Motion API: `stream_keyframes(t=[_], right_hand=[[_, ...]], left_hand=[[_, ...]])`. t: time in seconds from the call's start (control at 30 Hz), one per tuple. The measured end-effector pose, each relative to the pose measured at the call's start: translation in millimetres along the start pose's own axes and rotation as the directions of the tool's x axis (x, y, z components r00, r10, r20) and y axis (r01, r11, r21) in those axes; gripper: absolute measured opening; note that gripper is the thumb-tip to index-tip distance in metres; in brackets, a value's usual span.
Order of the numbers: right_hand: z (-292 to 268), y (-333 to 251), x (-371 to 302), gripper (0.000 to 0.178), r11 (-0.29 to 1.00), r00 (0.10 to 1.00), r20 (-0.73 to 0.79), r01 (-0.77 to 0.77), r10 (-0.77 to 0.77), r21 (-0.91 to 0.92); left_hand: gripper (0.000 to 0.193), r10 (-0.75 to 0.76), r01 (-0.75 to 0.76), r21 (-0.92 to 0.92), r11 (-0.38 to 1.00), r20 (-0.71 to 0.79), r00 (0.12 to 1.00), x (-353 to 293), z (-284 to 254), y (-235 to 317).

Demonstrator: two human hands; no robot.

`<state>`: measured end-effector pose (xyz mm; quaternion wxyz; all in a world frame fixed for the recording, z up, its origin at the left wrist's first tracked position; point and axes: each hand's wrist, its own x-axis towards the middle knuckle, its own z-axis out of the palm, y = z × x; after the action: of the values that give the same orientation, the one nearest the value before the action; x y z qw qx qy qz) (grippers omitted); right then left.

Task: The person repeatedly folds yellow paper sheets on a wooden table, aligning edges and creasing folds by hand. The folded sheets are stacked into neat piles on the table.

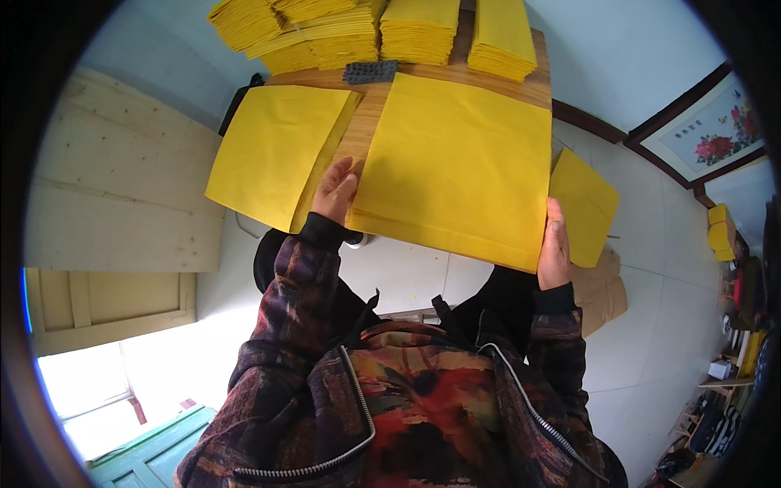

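Observation:
A large stack of yellow paper sheets (455, 163) lies in front of me, its near edge reaching past the table's front. My left hand (335, 193) holds the left edge near the front corner, fingers curved and thumb toward the paper. On the opposite edge, my right hand (554, 244) presses along the right front corner with its fingers pointing up the side; some are hidden. Just left of my left hand rests another yellow paper pile (277, 150), its sheets slightly fanned along the right side.
Folded yellow bundles (419, 28) stand along the back of the wooden table (374, 106). A dark grey textured strip (370, 72) lies before them. Lower at right are a yellow sheet (582, 207) and brown paper (602, 297). Wooden boards (122, 179) stand at left.

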<state>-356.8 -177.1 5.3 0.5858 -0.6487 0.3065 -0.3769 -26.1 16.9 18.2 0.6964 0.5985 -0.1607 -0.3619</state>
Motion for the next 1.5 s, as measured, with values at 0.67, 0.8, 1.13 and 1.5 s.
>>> stream_keyframes(t=[0.67,0.8,1.13,1.5], right_hand=[[-2.5,-12.7,-0.2,0.06,0.971,0.998,-0.042,-0.056,0.048,-0.231],[-1.0,-15.8,-2.4,0.058,0.988,0.999,-0.036,0.02,-0.026,-0.154],[10.8,-67.4,-29.0,0.067,0.521,0.926,0.365,0.357,-0.091,-0.775],[21.2,-57.7,-32.9,0.069,0.289,0.912,0.408,0.399,-0.03,-0.87]], left_hand=[[0.045,0.055,-0.058,0.116,0.992,0.023,0.998,5.3,-6.7,-13.4],[0.049,0.36,-0.365,0.494,0.789,0.109,0.927,-12.0,-1.9,-7.0],[0.078,0.109,-0.614,0.779,-0.126,0.626,0.772,-63.5,20.3,6.7],[0.062,0.269,-0.603,0.786,-0.141,0.616,0.74,-51.5,12.7,-13.7]])
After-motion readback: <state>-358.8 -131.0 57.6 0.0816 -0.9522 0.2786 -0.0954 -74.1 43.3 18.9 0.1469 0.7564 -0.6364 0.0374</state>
